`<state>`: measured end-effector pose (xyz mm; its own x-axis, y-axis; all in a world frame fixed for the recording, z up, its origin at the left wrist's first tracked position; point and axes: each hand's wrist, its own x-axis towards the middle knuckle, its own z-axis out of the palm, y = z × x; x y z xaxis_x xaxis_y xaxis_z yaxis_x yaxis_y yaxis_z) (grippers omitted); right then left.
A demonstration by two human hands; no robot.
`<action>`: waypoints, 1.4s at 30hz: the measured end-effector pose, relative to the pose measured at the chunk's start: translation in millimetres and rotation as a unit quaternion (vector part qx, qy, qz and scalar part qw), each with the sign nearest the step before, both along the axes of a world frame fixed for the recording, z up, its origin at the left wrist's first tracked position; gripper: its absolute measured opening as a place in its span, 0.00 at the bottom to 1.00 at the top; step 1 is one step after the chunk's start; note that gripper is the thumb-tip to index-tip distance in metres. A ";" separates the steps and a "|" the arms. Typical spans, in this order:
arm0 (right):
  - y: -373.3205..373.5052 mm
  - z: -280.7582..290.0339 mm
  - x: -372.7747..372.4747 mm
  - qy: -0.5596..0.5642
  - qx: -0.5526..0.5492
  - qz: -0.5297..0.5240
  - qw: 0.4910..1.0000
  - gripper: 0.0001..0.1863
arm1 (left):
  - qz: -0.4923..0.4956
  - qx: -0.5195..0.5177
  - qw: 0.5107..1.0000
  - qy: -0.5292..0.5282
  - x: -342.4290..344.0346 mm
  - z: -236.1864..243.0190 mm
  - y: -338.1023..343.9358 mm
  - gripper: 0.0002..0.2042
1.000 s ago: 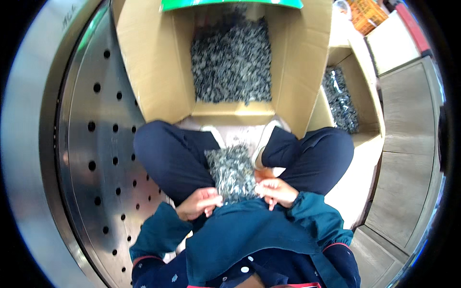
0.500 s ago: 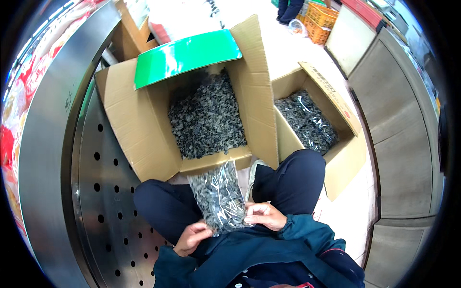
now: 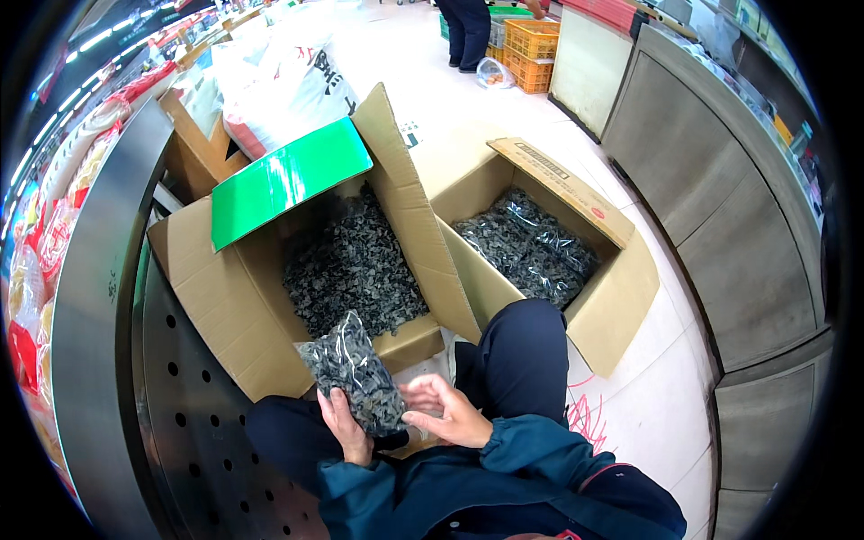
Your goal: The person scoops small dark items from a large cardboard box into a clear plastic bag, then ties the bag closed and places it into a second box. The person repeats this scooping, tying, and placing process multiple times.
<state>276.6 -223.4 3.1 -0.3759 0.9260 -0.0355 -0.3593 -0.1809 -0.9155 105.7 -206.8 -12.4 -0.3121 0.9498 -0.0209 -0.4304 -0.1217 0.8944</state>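
A clear plastic bag of dark dried flakes (image 3: pixel 353 369), which look like dried wood ear mushroom, is tilted up above my lap. My left hand (image 3: pixel 344 427) is closed on its lower left side. My right hand (image 3: pixel 445 412) is at the bag's lower right edge, thumb and fingers apart; whether it touches the plastic is hard to tell. Beyond the bag, a large open cardboard box (image 3: pixel 229 310) holds loose dark flakes (image 3: pixel 355 261). To its right, a smaller open carton (image 3: pixel 603 328) holds filled clear bags (image 3: pixel 531 247) of similar flakes.
A perforated metal panel (image 3: pixel 171 378) runs along my left. Grey cabinets (image 3: pixel 693 198) line the right. Pink string (image 3: pixel 585 423) lies on the floor by my right knee. White sacks (image 3: pixel 279 90), orange crates (image 3: pixel 531 54) and a standing person's legs (image 3: pixel 466 36) are farther back.
The bag has tilted up and moved left. My left hand has shifted up along its side, and my right hand's fingers have loosened from it. The view has swung to the right.
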 end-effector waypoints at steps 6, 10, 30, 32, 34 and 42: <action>-1.9 0.3 -12.9 -0.276 0.208 -0.060 0.936 0.51 | -0.021 0.009 0.998 0.057 15.5 -7.1 2.9 0.19; -0.9 3.6 -0.5 -0.268 0.171 0.000 0.948 0.48 | -0.027 0.026 0.997 0.069 16.0 0.8 4.4 0.23; 51.6 97.9 160.1 0.008 0.008 -0.276 0.961 0.26 | -0.095 0.284 0.753 0.586 -6.1 128.8 72.6 0.33; 76.8 74.3 198.1 0.090 -0.105 -0.284 0.949 0.20 | -0.118 0.215 0.768 0.592 -21.5 116.0 79.8 0.22; 103.6 30.6 217.3 0.122 -0.173 -0.287 0.934 0.17 | -0.147 0.172 0.742 0.632 -38.7 99.6 82.7 0.14; 223.2 -92.0 243.1 0.097 -0.137 -0.397 0.902 0.24 | -0.249 0.149 0.664 0.689 -47.9 56.5 87.2 0.09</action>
